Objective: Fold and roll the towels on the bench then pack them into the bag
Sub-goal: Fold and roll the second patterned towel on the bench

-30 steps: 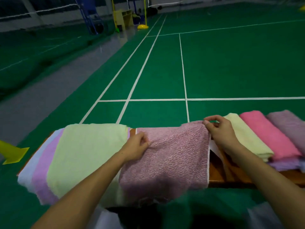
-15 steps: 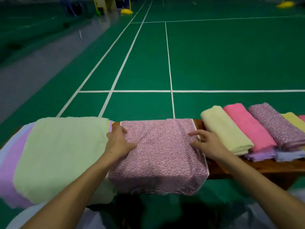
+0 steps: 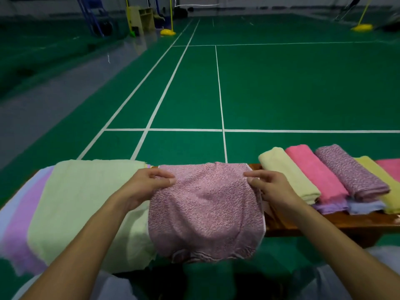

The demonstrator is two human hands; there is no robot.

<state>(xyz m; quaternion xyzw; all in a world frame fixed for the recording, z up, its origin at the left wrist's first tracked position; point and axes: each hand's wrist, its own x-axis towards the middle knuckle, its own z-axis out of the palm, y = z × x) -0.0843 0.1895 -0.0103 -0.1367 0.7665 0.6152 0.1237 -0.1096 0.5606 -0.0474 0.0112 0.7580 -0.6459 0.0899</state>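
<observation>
Both hands are on the mauve towel [image 3: 205, 211], which lies across the wooden surface [image 3: 337, 221] with its near end hanging over the front edge. The left hand [image 3: 145, 185] pinches the towel's left edge between thumb and curled fingers [image 3: 164, 174]; the right hand [image 3: 270, 187] pinches the right edge the same way, and the cloth bunches up between them. To the left, touching the towel, sits a flat stack [image 3: 86, 208] with a pale green towel on top and purple and blue edges below. To the right lie rolled towels [image 3: 320, 176] side by side: cream, pink, mauve, yellow. Green court floor [image 3: 281, 87] stretches beyond.
</observation>
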